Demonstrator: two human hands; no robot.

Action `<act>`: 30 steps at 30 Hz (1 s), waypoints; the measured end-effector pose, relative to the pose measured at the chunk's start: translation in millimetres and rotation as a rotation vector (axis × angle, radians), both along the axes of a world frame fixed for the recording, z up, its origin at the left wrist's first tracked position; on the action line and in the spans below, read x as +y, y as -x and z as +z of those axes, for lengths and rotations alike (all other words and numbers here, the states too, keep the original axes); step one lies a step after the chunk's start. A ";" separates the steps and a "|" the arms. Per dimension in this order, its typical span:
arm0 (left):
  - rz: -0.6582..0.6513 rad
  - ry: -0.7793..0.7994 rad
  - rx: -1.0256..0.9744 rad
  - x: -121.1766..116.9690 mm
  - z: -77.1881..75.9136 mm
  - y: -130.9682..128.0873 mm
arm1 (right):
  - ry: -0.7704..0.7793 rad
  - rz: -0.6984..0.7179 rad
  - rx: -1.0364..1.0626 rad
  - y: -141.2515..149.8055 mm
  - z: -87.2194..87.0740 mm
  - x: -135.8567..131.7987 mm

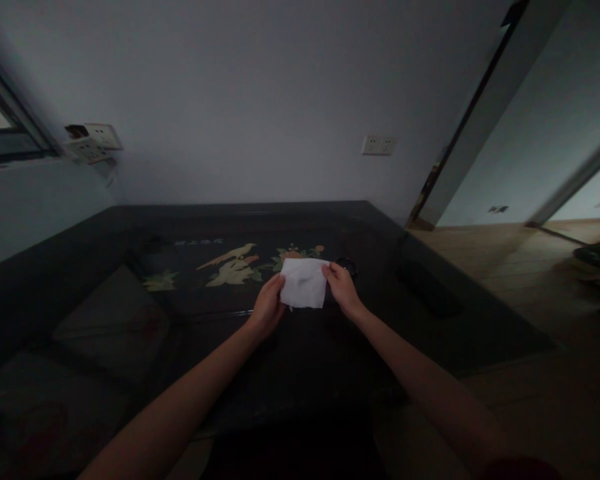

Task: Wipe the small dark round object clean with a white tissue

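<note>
A small square white cloth or tissue (304, 285) is stretched between my two hands above the dark table. My left hand (269, 303) pinches its left edge, the thumb on the near face. At the upper right corner, my right hand (342, 287) grips it between thumb and fingers. Faint creases mark the middle of the sheet. Just behind my right hand sits a dark round object (347, 267) with a shiny rim, partly hidden and too dark to name.
The glossy black table (300, 373) carries a picture of a bird and flowers (235, 263). A long dark object (427, 290) lies to the right. Behind are a wall socket (378, 145) and a power adapter (89, 150). Wooden floor (480, 253) extends on the right.
</note>
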State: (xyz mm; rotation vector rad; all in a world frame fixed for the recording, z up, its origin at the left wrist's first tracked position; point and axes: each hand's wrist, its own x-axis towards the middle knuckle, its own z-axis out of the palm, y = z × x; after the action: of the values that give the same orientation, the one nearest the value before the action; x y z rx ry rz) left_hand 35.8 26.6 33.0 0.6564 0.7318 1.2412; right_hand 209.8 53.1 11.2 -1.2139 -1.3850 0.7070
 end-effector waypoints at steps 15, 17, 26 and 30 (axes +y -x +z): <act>-0.001 -0.290 0.431 -1.0 -15.1 3.1 | -0.089 -0.090 -0.156 3.4 4.4 -6.1; 0.016 -0.381 0.488 -3.9 -13.0 3.2 | -0.083 -0.122 -0.164 4.8 1.7 -6.1; 0.045 -0.353 0.576 -7.0 -8.0 0.4 | -0.043 -0.116 -0.212 -5.5 16.8 -10.1; -0.116 -0.319 0.568 -14.8 -4.2 -10.6 | 0.009 -0.094 -0.272 -28.5 29.5 -16.9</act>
State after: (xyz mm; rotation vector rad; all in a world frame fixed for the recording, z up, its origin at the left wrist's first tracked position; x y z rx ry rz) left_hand 46.4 11.8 28.8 1.3284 0.9495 1.0771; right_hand 238.3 36.2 40.7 -1.4124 -1.5352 0.4959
